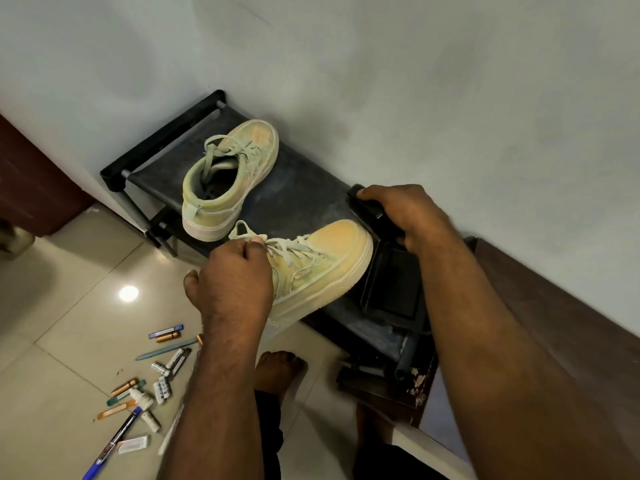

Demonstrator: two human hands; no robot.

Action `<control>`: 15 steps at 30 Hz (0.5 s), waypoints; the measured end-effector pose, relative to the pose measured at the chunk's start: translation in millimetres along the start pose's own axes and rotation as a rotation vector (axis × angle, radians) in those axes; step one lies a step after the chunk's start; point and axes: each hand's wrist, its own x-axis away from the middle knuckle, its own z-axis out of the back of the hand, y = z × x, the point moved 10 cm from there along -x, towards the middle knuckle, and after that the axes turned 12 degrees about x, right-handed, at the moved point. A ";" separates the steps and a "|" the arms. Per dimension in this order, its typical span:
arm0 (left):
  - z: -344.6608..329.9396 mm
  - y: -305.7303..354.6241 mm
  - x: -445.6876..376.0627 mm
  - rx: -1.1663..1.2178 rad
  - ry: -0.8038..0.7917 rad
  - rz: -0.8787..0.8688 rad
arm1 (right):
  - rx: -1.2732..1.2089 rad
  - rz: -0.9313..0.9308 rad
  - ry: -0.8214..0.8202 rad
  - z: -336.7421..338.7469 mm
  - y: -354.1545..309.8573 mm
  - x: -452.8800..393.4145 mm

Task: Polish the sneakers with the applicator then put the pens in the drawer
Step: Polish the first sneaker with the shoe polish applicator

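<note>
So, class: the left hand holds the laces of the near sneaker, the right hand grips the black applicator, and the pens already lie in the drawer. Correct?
Not quite. In the head view the pens lie scattered on the floor tiles, not in a drawer. The left hand does hold the near sneaker by its laces, and the right hand grips the applicator.

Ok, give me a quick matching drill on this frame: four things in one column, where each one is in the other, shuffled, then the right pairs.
Things:
1. near sneaker
2. far sneaker
3. applicator
4. pens

Places:
A. scattered on the floor tiles
B. gripped in the right hand, beside a sneaker toe
C. standing alone on the rack, nearer the wall
D. at the rack's front edge, left hand at its laces

Pairs: 1-D, 2-C, 3-B, 4-A
</note>
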 end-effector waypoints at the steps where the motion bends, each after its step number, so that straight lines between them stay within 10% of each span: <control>1: 0.9 -1.1 -0.7 0.017 0.005 0.004 | -0.011 -0.009 -0.009 5.3 -0.6 0.2; 15: -10.5 46.0 17.5 0.115 -0.202 -0.447 | -0.006 -0.105 -0.214 6.1 36.5 -3.0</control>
